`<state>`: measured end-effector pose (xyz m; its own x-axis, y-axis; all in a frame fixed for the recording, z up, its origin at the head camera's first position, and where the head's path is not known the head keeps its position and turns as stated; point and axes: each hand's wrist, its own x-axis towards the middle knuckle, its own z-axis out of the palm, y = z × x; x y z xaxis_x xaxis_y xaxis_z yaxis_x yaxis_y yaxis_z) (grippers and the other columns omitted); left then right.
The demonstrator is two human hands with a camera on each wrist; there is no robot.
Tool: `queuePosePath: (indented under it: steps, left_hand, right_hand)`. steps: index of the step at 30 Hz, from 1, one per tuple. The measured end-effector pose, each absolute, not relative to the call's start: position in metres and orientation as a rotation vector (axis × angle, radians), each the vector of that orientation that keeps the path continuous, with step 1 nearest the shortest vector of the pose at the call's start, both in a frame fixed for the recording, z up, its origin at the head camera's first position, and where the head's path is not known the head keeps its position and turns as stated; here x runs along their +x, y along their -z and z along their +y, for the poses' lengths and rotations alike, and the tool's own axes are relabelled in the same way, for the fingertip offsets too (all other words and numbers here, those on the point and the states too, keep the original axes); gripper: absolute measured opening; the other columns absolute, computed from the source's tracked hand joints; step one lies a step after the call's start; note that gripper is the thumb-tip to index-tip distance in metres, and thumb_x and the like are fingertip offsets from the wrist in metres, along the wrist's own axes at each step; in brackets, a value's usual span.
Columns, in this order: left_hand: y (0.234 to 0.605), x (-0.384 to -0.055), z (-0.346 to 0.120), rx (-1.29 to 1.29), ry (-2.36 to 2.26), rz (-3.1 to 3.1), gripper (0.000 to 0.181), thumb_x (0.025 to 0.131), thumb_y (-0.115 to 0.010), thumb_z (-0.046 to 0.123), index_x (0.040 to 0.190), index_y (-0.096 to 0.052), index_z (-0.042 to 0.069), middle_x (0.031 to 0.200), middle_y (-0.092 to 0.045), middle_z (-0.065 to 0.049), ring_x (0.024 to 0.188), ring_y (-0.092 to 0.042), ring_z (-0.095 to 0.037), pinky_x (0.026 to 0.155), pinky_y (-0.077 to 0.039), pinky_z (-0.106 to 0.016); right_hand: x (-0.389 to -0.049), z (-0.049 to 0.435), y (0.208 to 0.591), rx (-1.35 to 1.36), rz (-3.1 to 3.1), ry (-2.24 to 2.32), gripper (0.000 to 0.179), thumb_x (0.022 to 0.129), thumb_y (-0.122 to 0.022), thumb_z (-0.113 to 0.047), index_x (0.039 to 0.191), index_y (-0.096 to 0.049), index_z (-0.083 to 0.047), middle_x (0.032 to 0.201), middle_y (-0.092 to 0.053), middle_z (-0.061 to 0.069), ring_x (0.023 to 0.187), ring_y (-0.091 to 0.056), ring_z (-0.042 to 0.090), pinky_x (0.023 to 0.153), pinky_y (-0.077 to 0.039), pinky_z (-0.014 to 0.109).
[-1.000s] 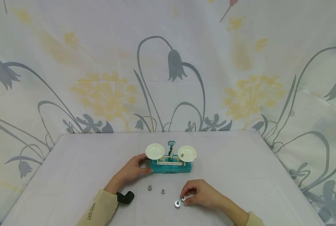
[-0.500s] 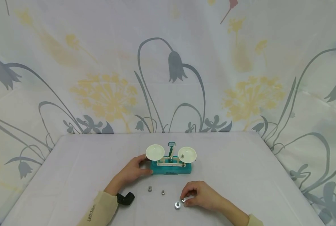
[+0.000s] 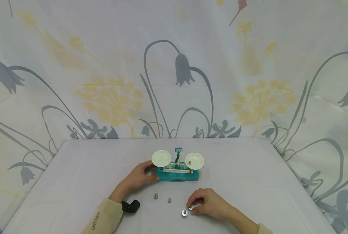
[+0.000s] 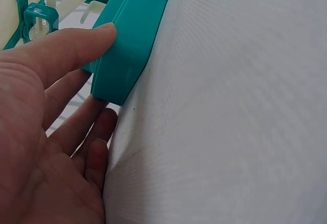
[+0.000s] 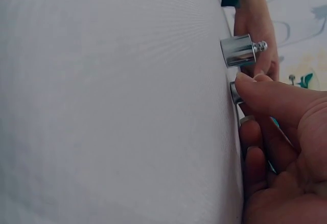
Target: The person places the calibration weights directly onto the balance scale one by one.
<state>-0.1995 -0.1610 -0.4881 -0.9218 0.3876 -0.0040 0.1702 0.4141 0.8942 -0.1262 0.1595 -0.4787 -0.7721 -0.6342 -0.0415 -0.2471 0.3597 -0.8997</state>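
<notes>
A teal balance scale [image 3: 177,176] with two white pans stands on the table. At its left end my left hand [image 3: 139,175] grips the base, thumb [image 4: 102,38] on the near side and the other fingers round behind. The right pan [image 3: 198,160] bears one small metal weight [image 3: 190,162]; the left pan [image 3: 161,158] is bare. My right hand [image 3: 209,203] pinches a small metal weight [image 5: 235,92] at the tabletop between thumb and fingers, mostly covered by them. Just left of it stands a larger, shiny cylindrical weight [image 5: 239,51] with a knob on top.
Two more small weights, a left one [image 3: 155,196] and a right one [image 3: 169,200], stand in front of the scale. A black wrist device [image 3: 131,206] is on the left wrist. Behind the white-covered table [image 3: 235,169] hangs a flower-patterned cloth [image 3: 174,97].
Both hands keep their places and holds. Only the head view shifts slightly.
</notes>
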Motion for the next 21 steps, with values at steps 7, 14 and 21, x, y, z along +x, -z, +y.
queuePosePath:
  steps: [7, 14, 21]
  left_hand:
    - [0.4908, -0.2006, -0.1623, 0.509, -1.533, 2.44, 0.058, 0.082, -0.081, 0.014, 0.134, -0.058, 0.004, 0.137, -0.057, -0.011, 0.136, -0.044, -0.035, 0.114, -0.03, -0.055]
    - [0.4899, -0.2001, -0.1627, 0.512, -1.513, 2.458, 0.058, 0.082, -0.081, 0.015, 0.134, -0.058, 0.003, 0.137, -0.057, -0.012, 0.135, -0.044, -0.036, 0.113, -0.031, -0.057]
    - [0.4895, -0.1995, -0.162, 0.507, -1.515, 2.455, 0.057, 0.083, -0.08, 0.016, 0.134, -0.058, 0.003, 0.137, -0.057, -0.011, 0.136, -0.044, -0.035, 0.114, -0.031, -0.055]
  right_hand:
    - [-0.1255, 0.1589, 0.479, -0.761, 2.24, 1.391, 0.017, 0.079, -0.083, -0.009, 0.093, -0.076, -0.015, 0.093, -0.068, -0.006, 0.091, -0.06, 0.01, 0.083, -0.053, 0.024]
    - [-0.1249, 0.1598, 0.4806, -0.76, 2.258, 1.384, 0.017, 0.08, -0.082, -0.01, 0.094, -0.076, -0.016, 0.092, -0.067, -0.007, 0.09, -0.059, 0.01, 0.082, -0.052, 0.023]
    - [-0.1251, 0.1598, 0.4802, -0.767, 2.245, 1.423, 0.016, 0.08, -0.082, -0.011, 0.095, -0.076, -0.015, 0.093, -0.07, -0.005, 0.09, -0.06, 0.011, 0.082, -0.051, 0.023]
